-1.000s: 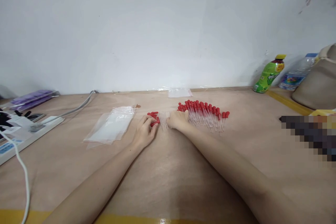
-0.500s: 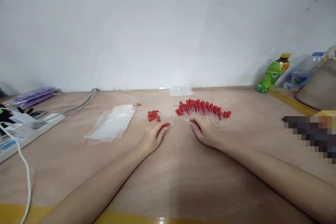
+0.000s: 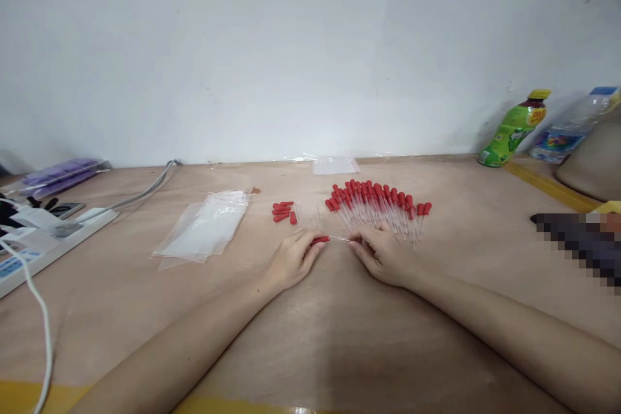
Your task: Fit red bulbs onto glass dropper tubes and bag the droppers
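Between the fingertips of my left hand [image 3: 295, 257] is a red rubber bulb [image 3: 320, 240], pinched closed and lying sideways. A thin clear tube [image 3: 340, 239] stretches from the bulb's end to my right hand [image 3: 384, 253], whose thumb and fingers pinch its other end. The tube meets the bulb; how deep it sits I cannot tell. Just beyond my right hand, many red-topped droppers [image 3: 376, 197] lie fanned out in a pile. Several loose red bulbs [image 3: 281, 212] and a row of loose clear tubes [image 3: 307, 212] are past my left hand.
Clear plastic bags [image 3: 204, 226] lie stacked at left, with another bag [image 3: 334, 166] by the wall. Far left are a power strip [image 3: 72, 233], cables and a purple package [image 3: 63, 174]. A green bottle [image 3: 517, 128] and a clear bottle [image 3: 565, 136] stand at right.
My left hand has moved right and slightly nearer with the red bulb. My right hand has drawn back a little from the droppers, and a clear tube now spans both hands.
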Tool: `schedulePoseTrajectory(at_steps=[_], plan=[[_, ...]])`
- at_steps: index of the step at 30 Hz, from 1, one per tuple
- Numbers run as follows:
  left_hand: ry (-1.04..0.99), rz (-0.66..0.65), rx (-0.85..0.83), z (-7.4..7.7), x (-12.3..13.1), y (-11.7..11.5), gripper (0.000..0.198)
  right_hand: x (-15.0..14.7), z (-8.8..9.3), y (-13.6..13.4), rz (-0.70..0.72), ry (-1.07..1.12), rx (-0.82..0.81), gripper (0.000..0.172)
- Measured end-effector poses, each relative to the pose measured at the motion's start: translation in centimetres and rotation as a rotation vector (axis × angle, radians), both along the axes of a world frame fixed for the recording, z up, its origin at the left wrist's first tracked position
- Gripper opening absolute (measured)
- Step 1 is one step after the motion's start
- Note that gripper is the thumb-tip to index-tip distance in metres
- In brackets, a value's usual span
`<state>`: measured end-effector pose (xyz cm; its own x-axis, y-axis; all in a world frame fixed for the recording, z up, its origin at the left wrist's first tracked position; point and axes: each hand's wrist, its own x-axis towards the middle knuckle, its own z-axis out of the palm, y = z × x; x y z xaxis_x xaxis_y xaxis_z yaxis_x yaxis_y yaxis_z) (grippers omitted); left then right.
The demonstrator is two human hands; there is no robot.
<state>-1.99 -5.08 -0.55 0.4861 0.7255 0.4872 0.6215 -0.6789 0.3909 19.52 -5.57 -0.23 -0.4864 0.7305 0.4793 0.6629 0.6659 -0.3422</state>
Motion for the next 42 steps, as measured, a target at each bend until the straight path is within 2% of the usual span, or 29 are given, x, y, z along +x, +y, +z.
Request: schedulePoseTrajectory(at_steps=[8,15,22,29,38,42], plan=[[-0.127,-0.019,-0.181,0.1,0.2,-0.2,0.017,0.4,-0.3,0.6,0.084,0.039,-0.053,0.022],[-0.128,-0.145,-0.305,-0.2,-0.1,0.0,0.019,0.7,-0.4,0.9,0.108,-0.019,-0.078,0.022],[-0.056,-0.128,-0.299,-0.2,0.0,0.0,0.02,0.6,-0.7,0.6,0.049,-0.097,0.024,0.024],[0.003,-0.104,-0.245,-0.5,-0.1,0.0,0.022,-0.1,-0.2,-0.2,0.033,-0.141,0.111,0.025],[0.048,-0.122,-0.14,-0.3,0.0,-0.1,0.019,-0.8,-1.1,0.2,0.039,-0.105,0.104,0.025],[0.061,-0.149,-0.089,-0.4,-0.1,0.1,0.018,-1.1,-0.8,0.2,0.052,-0.098,0.053,0.024]])
